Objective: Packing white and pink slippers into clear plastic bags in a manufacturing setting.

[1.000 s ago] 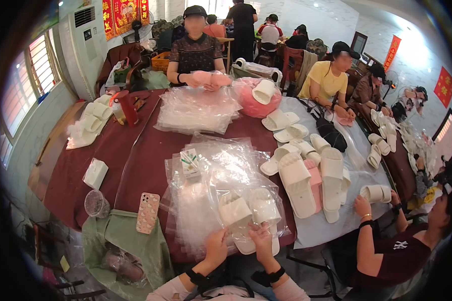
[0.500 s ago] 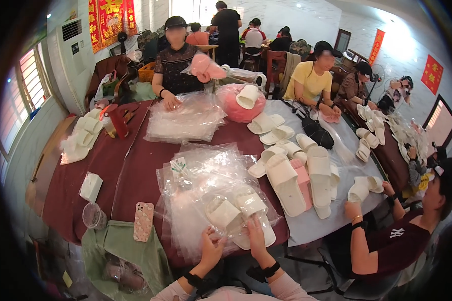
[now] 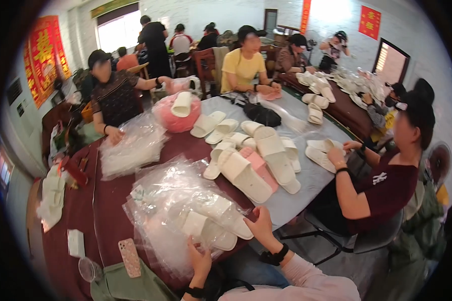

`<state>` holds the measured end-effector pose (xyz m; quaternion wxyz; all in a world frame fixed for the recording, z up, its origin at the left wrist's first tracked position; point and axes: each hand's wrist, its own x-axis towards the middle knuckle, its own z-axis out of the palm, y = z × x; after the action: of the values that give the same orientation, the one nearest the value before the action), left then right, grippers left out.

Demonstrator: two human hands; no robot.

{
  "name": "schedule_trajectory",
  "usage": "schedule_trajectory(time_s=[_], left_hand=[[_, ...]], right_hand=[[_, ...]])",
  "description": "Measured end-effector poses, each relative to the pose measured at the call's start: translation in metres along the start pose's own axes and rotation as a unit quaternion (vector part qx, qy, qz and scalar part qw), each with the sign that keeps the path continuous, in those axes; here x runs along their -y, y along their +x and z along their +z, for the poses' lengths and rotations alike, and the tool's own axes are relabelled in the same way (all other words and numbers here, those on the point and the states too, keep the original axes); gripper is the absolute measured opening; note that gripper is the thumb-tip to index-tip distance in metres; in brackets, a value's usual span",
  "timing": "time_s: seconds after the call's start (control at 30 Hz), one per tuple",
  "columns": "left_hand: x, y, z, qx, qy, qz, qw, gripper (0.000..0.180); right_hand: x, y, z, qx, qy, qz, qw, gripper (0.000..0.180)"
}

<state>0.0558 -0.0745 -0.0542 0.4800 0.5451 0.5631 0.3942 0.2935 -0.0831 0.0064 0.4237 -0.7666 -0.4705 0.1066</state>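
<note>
Slippers [image 3: 211, 226] in clear bags were gripped by both hands, left hand [image 3: 202, 261] at the near end, right hand [image 3: 261, 227] at the side; since 1 second earlier they'd been dragged toward the table [image 3: 110, 220] edge, off the bag pile [image 3: 171, 200].

A big round table [image 3: 110, 210] under a dark red cloth carries heaps of clear plastic bags [image 3: 171, 210], rows of white slippers [image 3: 246, 173], a pink bundle [image 3: 176, 113], a phone [image 3: 129, 257] and a black bag [image 3: 262, 114].
</note>
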Motion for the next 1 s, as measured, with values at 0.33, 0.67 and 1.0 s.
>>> schedule_trajectory(time_s=[0.33, 0.67, 1.0], left_hand=[[-0.004, -0.002, -0.001, 0.035, -0.042, -0.002, 0.999, 0.075], [-0.003, 0.011, 0.001, 0.030, -0.139, 0.039, 0.989, 0.042], [-0.063, 0.003, -0.027, 0.031, -0.345, 0.027, 0.938, 0.030]], right_hand=[[-0.046, 0.021, 0.036, 0.136, -0.065, -0.091, 0.984, 0.026], [-0.052, 0.029, 0.033, 0.201, -0.040, -0.072, 0.976, 0.028], [0.015, 0.032, -0.033, 0.376, 0.463, -0.009, 0.803, 0.031]])
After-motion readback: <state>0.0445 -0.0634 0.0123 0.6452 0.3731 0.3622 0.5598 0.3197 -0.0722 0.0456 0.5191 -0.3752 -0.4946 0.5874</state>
